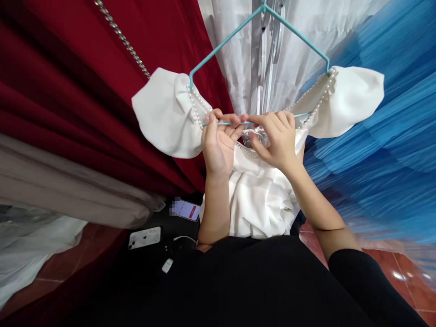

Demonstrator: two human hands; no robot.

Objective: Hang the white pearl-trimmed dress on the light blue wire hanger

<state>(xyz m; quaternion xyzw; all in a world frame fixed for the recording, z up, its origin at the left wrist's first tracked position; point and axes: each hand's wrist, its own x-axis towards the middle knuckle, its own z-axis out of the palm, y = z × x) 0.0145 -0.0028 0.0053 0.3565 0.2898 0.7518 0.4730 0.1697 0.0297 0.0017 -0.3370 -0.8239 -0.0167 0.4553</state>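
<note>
A white dress (262, 200) with puffed sleeves and pearl trim along its neckline hangs on a teal wire hanger (226, 40). Palm up, my left hand (220, 145) has its fingers curled at the hanger's lower bar, beside the left sleeve. My right hand (275, 136) is at the same bar, fingers bent over it, with the thumb near a thin white loop (254, 131) at the neckline. The fingertips of both hands nearly meet at the middle of the bar.
Red fabric (177, 27) hangs on the left, blue tulle (374, 150) on the right, and white cloth (235, 59) behind. Low at the left, a white phone (145, 238) and a phone with a lit screen (188, 210) lie on a black surface. A silver chain (122, 37) hangs at upper left.
</note>
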